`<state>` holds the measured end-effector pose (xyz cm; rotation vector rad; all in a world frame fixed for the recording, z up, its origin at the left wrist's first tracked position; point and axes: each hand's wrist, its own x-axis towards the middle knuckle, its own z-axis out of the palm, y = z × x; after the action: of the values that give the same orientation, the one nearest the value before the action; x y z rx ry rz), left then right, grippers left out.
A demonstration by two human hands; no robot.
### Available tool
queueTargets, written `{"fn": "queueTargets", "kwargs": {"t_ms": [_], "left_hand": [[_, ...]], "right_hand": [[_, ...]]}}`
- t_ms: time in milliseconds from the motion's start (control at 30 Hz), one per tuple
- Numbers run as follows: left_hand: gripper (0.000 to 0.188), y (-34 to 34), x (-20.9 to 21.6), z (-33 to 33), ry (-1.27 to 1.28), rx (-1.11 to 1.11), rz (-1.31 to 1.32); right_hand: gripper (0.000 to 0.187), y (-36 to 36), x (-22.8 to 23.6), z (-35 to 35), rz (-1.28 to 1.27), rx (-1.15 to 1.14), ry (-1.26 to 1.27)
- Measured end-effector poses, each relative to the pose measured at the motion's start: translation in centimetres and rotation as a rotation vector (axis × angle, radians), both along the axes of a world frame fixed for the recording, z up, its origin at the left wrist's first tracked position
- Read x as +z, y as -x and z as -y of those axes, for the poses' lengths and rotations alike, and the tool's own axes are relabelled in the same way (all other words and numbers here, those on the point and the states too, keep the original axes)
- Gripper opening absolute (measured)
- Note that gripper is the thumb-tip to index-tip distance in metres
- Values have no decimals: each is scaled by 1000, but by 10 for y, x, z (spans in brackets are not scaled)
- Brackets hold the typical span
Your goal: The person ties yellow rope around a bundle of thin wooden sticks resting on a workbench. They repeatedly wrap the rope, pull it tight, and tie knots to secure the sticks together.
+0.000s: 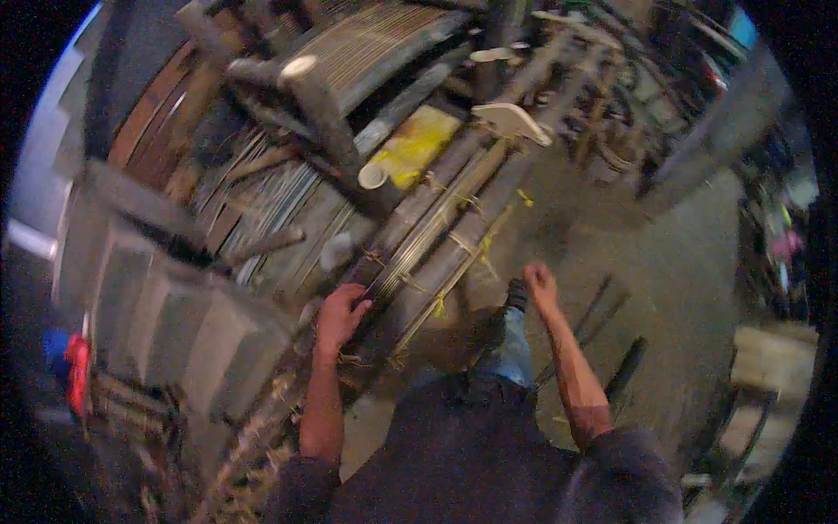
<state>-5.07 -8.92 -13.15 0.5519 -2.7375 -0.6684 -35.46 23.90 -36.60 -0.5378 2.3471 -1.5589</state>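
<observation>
My left hand (pixel 339 319) is at the near left side of a long wooden frame (pixel 454 249), beside its dark rail. Its thumb stands apart from the fingers, and nothing shows between them. Thin pale strips (pixel 417 244) run along the frame's length, tied to the rails with cord. Yellow ties (pixel 439 307) hang on its right side. A pale shaped wooden piece (pixel 515 120) lies across the far end. Out over the floor, my right hand (pixel 541 286) is apart from the frame with its fingers curled in. Whatever it may hold is hidden. The picture is blurred.
A log stand (pixel 319 109) with cut ends rises at the far left, near a yellow sheet (pixel 419 144). Grey blocky shapes (pixel 188 327) stand at the left. A post (pixel 720 122) leans at the far right. Dark rods (pixel 626 367) lie on the floor (pixel 672 288) to my right.
</observation>
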Motion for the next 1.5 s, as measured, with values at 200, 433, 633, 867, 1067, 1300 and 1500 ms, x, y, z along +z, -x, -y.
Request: {"fn": "queueTargets", "kwargs": {"t_ms": [200, 433, 633, 867, 1067, 1300, 1500], "left_hand": [[27, -3, 130, -57, -311, 195, 180], [31, 142, 279, -150, 34, -116, -351], [31, 198, 278, -192, 128, -232, -315], [61, 168, 231, -161, 95, 209, -134], [67, 174, 197, -131, -104, 147, -329], [41, 165, 97, -82, -441, 350, -76], [44, 166, 75, -60, -443, 413, -3]], "right_hand": [[43, 101, 344, 160, 847, 840, 781], [53, 255, 389, 79, 155, 569, 549], [39, 210, 427, 93, -260, 701, 546], [33, 212, 425, 95, -171, 773, 501], [46, 246, 376, 93, 298, 508, 537], [37, 104, 414, 171, 868, 685, 1190], [24, 100, 356, 205, 542, 362, 849]]}}
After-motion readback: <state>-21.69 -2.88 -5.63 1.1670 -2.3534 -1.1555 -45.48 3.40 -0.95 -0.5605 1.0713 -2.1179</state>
